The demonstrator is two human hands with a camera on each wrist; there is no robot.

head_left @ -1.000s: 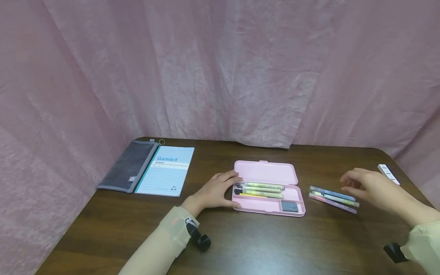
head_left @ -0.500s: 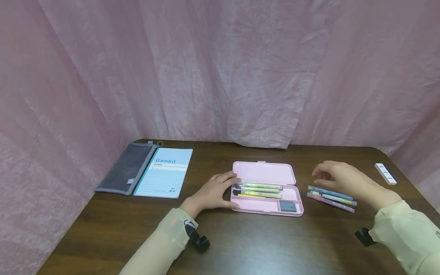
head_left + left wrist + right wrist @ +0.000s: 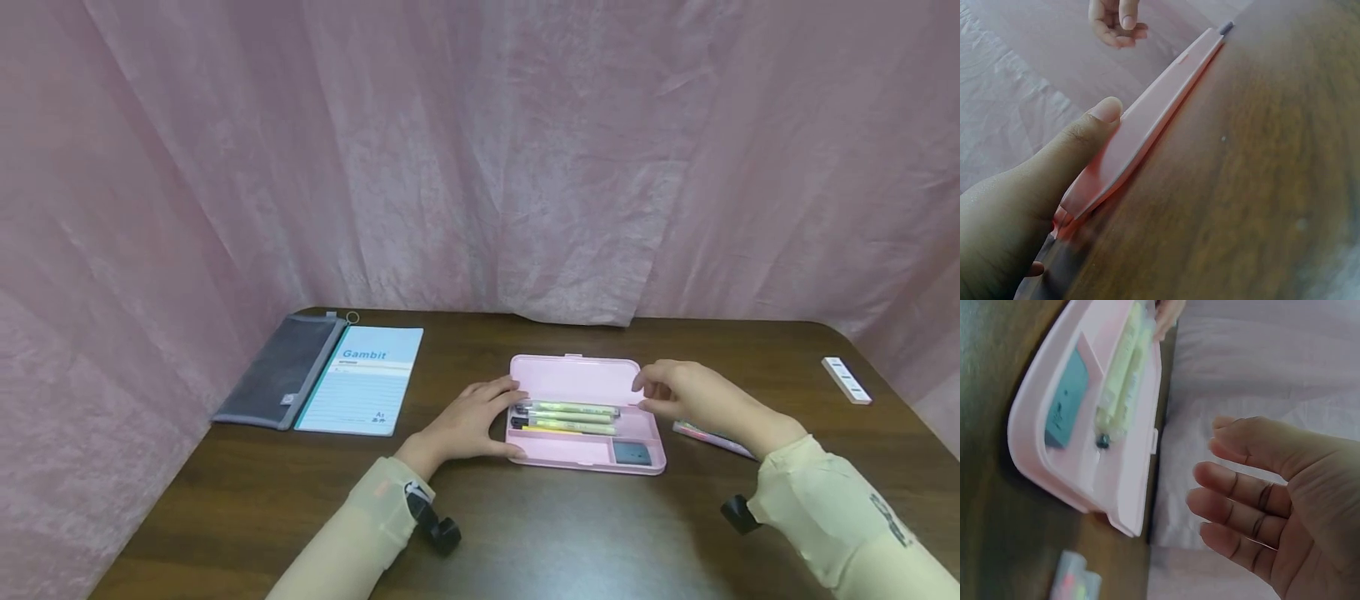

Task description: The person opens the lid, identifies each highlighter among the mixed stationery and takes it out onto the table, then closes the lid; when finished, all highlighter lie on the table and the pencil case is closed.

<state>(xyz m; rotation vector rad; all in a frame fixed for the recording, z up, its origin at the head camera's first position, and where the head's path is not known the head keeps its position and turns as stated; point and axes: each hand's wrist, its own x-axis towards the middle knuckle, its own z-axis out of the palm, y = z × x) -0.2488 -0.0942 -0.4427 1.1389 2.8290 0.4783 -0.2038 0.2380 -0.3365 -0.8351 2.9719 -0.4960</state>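
Observation:
A pink pencil case (image 3: 577, 379) lies on the table with its lid laid back. Several pale green and yellow pens (image 3: 573, 415) fill its long compartment, and a dark blue-grey eraser (image 3: 1067, 400) sits in the small front one. My left hand (image 3: 468, 421) grips the case's left end, thumb at the front wall (image 3: 1141, 131) and fingers at the back. Over the right edge of the case hovers my right hand (image 3: 693, 400), its fingers loosely bent and nothing between them. Partly hidden under the right forearm lie pens (image 3: 708, 437) on the table.
At the left, a light blue notebook (image 3: 363, 383) rests beside a dark grey zip pouch (image 3: 281, 371). A narrow white object (image 3: 847, 381) lies near the table's right edge. Pink curtain (image 3: 480, 167) hangs behind the table.
My right hand has moved left from beyond the loose pens to the right edge of the pencil case, still empty. The left hand keeps its place on the case.

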